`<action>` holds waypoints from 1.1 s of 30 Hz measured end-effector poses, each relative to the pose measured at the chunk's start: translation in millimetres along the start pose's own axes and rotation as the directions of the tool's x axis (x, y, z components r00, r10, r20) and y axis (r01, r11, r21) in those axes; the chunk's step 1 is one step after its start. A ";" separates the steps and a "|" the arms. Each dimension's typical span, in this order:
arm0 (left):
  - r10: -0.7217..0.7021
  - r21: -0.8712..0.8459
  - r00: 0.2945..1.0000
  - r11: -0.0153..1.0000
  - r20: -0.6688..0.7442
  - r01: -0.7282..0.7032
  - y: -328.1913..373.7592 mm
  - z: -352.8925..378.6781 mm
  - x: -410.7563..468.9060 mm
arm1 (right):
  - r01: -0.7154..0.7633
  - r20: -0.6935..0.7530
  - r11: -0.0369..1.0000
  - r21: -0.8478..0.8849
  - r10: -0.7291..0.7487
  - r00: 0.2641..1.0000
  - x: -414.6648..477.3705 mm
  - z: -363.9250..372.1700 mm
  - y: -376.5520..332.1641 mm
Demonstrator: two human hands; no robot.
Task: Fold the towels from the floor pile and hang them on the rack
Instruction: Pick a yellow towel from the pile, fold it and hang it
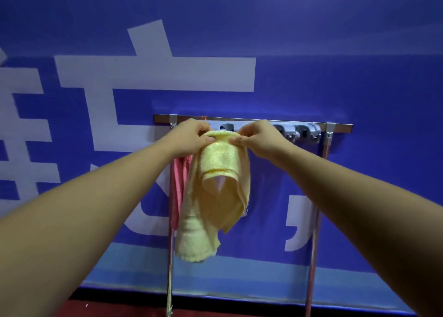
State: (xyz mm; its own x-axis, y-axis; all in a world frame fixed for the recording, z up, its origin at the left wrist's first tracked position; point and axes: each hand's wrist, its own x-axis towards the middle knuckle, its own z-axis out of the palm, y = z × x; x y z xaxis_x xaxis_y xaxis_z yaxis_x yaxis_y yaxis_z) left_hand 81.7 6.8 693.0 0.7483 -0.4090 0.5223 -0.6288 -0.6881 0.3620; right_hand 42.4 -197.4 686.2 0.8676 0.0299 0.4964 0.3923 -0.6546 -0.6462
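Blue banner wall, large white characters, fills the frame. Metal rack (251, 121) sits at centre, with grey clips (308, 132) along its bar. Left hand (189, 137) and right hand (257, 138) each pinch the top edge of the yellow towel (215, 197) right at the bar. It hangs bunched, fold loose. Pink towel (178, 185) hangs just behind, lower left of the hands. Judgement: one hung, second mid-hanging. Floor pile out of view, remainder unknown.

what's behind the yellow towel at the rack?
A pink towel hangs behind the left edge of the yellow towel, with the blue banner beyond. Left hand and right hand pinch its top at the rack; any hook behind there is covered.
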 end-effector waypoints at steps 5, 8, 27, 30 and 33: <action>-0.075 0.082 0.989 0.993 -0.124 0.086 -23.1 11.8 41.0 | 0.024 -0.093 0.982 -0.185 -0.042 0.995 54.1 13.9 6.1; -0.113 0.156 0.979 0.978 -0.167 0.139 -38.2 20.7 63.0 | 0.016 -0.159 0.964 -0.264 -0.060 0.985 79.4 26.7 17.0; 0.033 0.428 0.902 0.887 -0.430 0.172 -83.6 76.6 101.6 | -0.031 -0.361 0.761 -0.648 -0.271 0.892 118.4 90.5 66.4; 0.112 0.323 0.920 0.946 -0.377 0.018 -84.4 79.2 88.4 | 0.036 -0.340 0.661 -0.750 -0.431 0.836 108.6 91.5 65.0; 0.005 0.079 0.938 0.997 -0.345 0.024 -83.4 80.1 75.9 | 0.109 -0.310 0.722 -0.683 -0.422 0.852 93.7 95.0 64.0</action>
State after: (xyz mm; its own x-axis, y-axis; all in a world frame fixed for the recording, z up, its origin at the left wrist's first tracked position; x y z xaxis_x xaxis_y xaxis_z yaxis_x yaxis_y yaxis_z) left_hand 207.9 -14.8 640.6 0.6260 -0.1802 0.7587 -0.5924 -0.7426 0.3123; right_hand 177.9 -164.8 636.4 0.4785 0.0677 0.8755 0.1691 -0.9855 -0.0163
